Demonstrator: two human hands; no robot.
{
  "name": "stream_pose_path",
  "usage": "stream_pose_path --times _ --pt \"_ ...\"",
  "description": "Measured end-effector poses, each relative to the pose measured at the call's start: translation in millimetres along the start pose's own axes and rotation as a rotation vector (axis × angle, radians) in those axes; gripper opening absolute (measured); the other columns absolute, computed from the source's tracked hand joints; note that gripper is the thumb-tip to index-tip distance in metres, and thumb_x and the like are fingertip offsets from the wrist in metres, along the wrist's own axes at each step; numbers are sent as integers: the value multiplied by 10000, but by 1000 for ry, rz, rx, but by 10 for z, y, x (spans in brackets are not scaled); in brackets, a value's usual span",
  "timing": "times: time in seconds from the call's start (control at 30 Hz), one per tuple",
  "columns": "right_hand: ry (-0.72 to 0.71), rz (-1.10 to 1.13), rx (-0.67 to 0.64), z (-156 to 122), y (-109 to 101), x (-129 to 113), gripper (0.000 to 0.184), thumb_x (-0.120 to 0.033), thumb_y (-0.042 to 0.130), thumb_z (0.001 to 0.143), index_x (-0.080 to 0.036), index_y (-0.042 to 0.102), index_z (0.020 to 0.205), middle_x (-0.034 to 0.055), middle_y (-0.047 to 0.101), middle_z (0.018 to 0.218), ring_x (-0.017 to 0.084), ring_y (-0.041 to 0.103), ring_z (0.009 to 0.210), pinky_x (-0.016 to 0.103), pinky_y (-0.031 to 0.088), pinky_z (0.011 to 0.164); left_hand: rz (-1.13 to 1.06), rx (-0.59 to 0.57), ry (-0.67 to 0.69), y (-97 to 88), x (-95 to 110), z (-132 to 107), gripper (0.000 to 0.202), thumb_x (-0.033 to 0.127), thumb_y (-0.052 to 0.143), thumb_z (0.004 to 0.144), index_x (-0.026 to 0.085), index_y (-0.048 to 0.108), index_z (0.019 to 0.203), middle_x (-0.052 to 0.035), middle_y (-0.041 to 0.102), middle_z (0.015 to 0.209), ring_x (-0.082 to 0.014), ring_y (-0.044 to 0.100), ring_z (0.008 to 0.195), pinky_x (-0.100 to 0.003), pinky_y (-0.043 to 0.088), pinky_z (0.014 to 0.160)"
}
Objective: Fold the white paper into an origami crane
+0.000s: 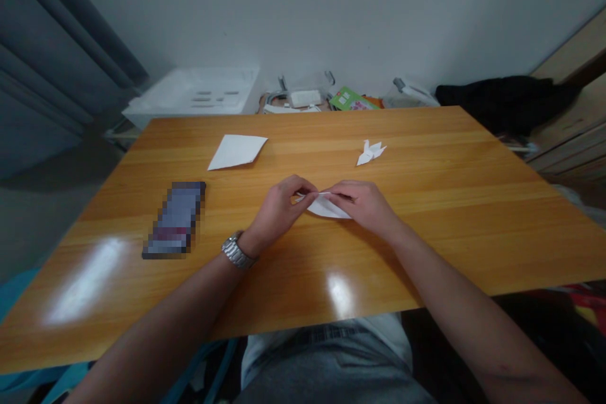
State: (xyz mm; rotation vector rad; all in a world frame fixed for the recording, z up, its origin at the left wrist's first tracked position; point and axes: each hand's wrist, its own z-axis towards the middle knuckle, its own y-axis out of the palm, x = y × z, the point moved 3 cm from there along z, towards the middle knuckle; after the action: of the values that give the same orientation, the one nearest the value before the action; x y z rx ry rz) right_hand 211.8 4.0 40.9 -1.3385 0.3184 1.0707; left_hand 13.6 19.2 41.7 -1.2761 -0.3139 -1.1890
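Note:
My left hand (279,208) and my right hand (362,202) meet at the middle of a wooden table (426,252), both pinching a partly folded white paper (326,207) that lies just above the tabletop. The left fingers grip its left end, the right fingers press its upper edge. A metal watch (235,251) sits on my left wrist. A finished folded white paper bird (370,152) rests farther back to the right. A flat white paper sheet (237,151) lies at the back left.
A phone (175,219) lies face up left of my hands. Behind the table's far edge are a white box (194,95), cables and a charger (303,99), a green packet (350,99) and dark cloth (502,98). A curtain hangs at left.

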Motion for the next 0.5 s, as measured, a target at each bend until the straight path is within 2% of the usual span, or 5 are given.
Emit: stream_pose_path --times 0.13,0.33,0.43,0.5 --pt "42 56 8 -5 1 46 262 -409 598 978 -250 804 1006 47 796 992 222 716 867 342 514 783 -49 1 -30 -12 -16 10 147 321 662 933 190 726 913 -48 744 897 -175 679 829 -295 528 777" --pt "110 103 19 -9 -55 152 311 -476 620 951 -233 812 983 53 802 985 239 716 851 352 524 755 -247 10 -163 -42 -136 55 205 377 729 882 183 777 925 -70 780 924 -181 706 817 -301 561 770" --pt "147 135 24 -2 -72 186 364 -533 624 934 -222 812 945 50 797 935 227 699 806 332 515 711 -270 51 -187 -68 -180 78 205 378 751 861 184 794 906 -76 788 938 -182 709 823 -302 569 779" --pt "165 170 25 5 -74 190 386 -559 629 922 -216 808 927 46 790 902 221 686 783 322 507 688 -303 81 -201 -77 -192 82 227 375 768 845 181 799 958 -78 787 941 -176 704 813 -292 571 762"
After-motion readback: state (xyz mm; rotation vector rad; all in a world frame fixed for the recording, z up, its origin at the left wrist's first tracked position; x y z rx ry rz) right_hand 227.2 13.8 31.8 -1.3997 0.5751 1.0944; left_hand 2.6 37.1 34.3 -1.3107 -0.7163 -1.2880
